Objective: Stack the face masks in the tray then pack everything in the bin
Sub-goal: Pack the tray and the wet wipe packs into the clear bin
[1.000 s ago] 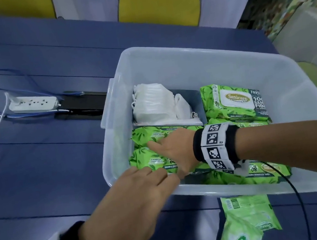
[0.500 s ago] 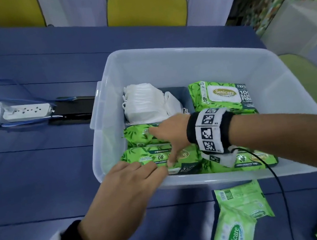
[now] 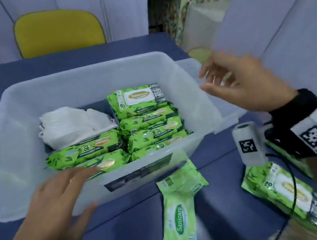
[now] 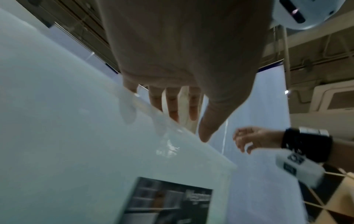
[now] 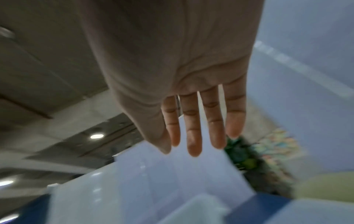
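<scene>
A clear plastic bin [image 3: 20,129] stands on the blue table and holds a dark tray [image 3: 101,108] with a stack of white face masks [image 3: 71,123] and several green wipe packs [image 3: 145,120]. My left hand [image 3: 62,197] lies over the bin's near rim, fingers straight above the nearest pack, thumb outside against the front wall. My right hand [image 3: 236,80] hovers in the air past the bin's right rim, fingers spread and holding nothing. In the left wrist view my left fingers [image 4: 172,104] reach over the bin's rim [image 4: 172,121]. The right wrist view shows my right fingers [image 5: 193,125] straight.
Two light green wipe packs [image 3: 179,216] lie on the table in front of the bin. A larger green pack [image 3: 285,189] lies at the right under my right forearm. A yellow chair [image 3: 58,32] stands behind the table. A clear lid [image 3: 222,97] rests beside the bin's right side.
My right hand has lifted out of the bin and swung to the right, off the packs. My left hand stays at the near rim. The view has shifted rightward.
</scene>
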`<state>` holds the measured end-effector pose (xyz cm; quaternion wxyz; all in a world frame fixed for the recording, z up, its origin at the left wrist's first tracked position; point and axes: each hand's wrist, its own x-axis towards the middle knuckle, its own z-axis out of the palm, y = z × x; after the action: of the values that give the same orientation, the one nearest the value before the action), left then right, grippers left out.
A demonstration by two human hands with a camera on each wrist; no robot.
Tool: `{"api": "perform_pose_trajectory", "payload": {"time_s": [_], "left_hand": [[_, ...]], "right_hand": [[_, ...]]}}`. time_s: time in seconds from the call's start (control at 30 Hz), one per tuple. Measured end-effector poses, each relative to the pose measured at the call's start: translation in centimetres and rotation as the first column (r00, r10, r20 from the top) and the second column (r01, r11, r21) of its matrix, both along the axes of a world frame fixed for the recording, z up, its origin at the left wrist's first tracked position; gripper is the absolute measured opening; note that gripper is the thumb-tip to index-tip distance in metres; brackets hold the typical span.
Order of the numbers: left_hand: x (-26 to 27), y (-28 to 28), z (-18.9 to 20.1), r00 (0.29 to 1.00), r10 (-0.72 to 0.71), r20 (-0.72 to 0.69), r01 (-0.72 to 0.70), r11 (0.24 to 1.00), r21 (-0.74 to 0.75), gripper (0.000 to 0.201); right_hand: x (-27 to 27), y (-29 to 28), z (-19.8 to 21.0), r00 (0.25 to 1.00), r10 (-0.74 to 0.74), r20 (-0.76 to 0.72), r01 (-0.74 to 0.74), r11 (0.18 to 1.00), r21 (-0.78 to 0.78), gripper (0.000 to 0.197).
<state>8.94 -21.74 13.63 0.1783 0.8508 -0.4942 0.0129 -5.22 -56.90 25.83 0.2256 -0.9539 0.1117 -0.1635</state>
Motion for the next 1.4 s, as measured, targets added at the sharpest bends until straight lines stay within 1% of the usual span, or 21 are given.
{"api": "perform_pose_trajectory", "payload": {"time_s": [0.03,0.07,0.13,0.2,0.23,0.27,0.3,0.37,0.43,0.5,0.6,0.67,0.73,0.8,0.93,1.0,1.1,1.23,1.3,1.33,1.4], "left_hand": [[-0.9,-1.0,0.2,0.999,-0.031,-0.018,0.030,0.998,-0.049,0.046],[-2.0,-2.3,0.5,0.997,-0.068,-0.021,0.066,0.993,-0.097,0.046],[-4.3,-4.8,0.9,0.988,-0.156,-0.012,0.152,0.972,-0.181,0.042],[-6.3,-7.2,0.9,0.969,-0.247,-0.030,0.233,0.944,-0.235,0.037],[-7.1,-8.3,0.6,0.956,-0.290,-0.050,0.269,0.930,-0.250,0.036],[-7.8,-9.5,0.2,0.942,-0.329,-0.068,0.303,0.919,-0.254,0.035],[-8.5,-10.6,-0.3,0.927,-0.366,-0.077,0.339,0.909,-0.243,0.034],[-9.7,-12.9,-1.5,0.894,-0.442,-0.080,0.420,0.885,-0.200,0.032],[-10.7,-15.0,-2.9,0.852,-0.512,-0.106,0.496,0.855,-0.149,0.028],[-11.4,-16.8,-4.3,0.811,-0.562,-0.162,0.555,0.827,-0.092,0.031],[-12.4,-19.0,-6.2,0.767,-0.594,-0.245,0.607,0.794,-0.024,0.031],[-12.9,-20.1,-7.3,0.747,-0.601,-0.284,0.623,0.782,-0.017,0.030],[-13.2,-20.9,-8.2,0.742,-0.595,-0.308,0.621,0.784,-0.020,0.030],[-13.0,-21.4,-9.1,0.762,-0.561,-0.325,0.590,0.808,-0.012,0.030],[-10.9,-20.4,-11.6,0.852,-0.407,-0.329,0.432,0.902,0.004,0.034],[-9.7,-19.3,-12.2,0.867,-0.332,-0.373,0.367,0.930,0.026,0.036],[-8.6,-17.9,-12.1,0.853,-0.237,-0.465,0.291,0.955,0.048,0.029],[-8.7,-17.4,-10.4,0.786,-0.146,-0.601,0.211,0.977,0.039,0.018],[-9.2,-17.5,-9.0,0.722,-0.082,-0.687,0.123,0.992,0.011,0.043],[-9.7,-17.7,-8.1,0.664,-0.061,-0.745,0.090,0.996,-0.002,0.057],[-10.7,-18.1,-6.3,0.497,-0.075,-0.865,0.060,0.997,-0.052,0.078]], "right_hand": [[-2.6,-1.1,-1.2,0.995,-0.098,0.007,0.097,0.994,0.051,0.010],[-5.2,-2.3,-2.7,0.978,-0.209,0.007,0.208,0.974,0.084,0.013],[-10.6,-4.5,-5.7,0.908,-0.418,-0.041,0.420,0.904,0.085,0.020],[-15.6,-5.7,-8.4,0.791,-0.595,-0.145,0.605,0.795,0.039,0.019],[-17.9,-6.2,-9.8,0.716,-0.664,-0.217,0.680,0.734,-0.001,0.024],[-20.0,-6.7,-11.4,0.637,-0.707,-0.307,0.730,0.681,-0.053,0.033],[-21.8,-7.1,-13.1,0.568,-0.712,-0.412,0.748,0.656,-0.101,0.047],[-24.6,-7.6,-16.7,0.476,-0.651,-0.591,0.736,0.663,-0.137,0.076],[-26.2,-7.6,-19.8,0.427,-0.567,-0.704,0.699,0.702,-0.141,0.100],[-26.6,-7.2,-22.1,0.411,-0.503,-0.760,0.646,0.749,-0.146,0.121],[-26.3,-6.8,-24.3,0.439,-0.486,-0.755,0.626,0.769,-0.131,0.137],[-25.8,-6.8,-25.2,0.442,-0.517,-0.733,0.613,0.771,-0.174,0.138],[-25.2,-6.8,-25.7,0.444,-0.538,-0.716,0.610,0.767,-0.198,0.133],[-24.5,-6.7,-25.9,0.454,-0.539,-0.709,0.614,0.766,-0.189,0.130],[-22.8,-5.9,-25.9,0.475,-0.532,-0.701,0.613,0.772,-0.171,0.128],[-21.7,-5.3,-25.9,0.497,-0.520,-0.695,0.589,0.790,-0.171,0.128],[-19.8,-4.3,-25.6,0.550,-0.460,-0.697,0.534,0.835,-0.130,0.127],[-17.1,-2.4,-23.4,0.638,-0.414,-0.650,0.487,0.870,-0.076,0.123],[-15.9,-1.2,-21.5,0.706,-0.392,-0.590,0.416,0.903,-0.102,0.124],[-15.4,-0.5,-20.4,0.751,-0.386,-0.536,0.370,0.918,-0.142,0.124],[-14.7,0.9,-18.3,0.859,-0.364,-0.360,0.303,0.928,-0.216,0.123]]}}
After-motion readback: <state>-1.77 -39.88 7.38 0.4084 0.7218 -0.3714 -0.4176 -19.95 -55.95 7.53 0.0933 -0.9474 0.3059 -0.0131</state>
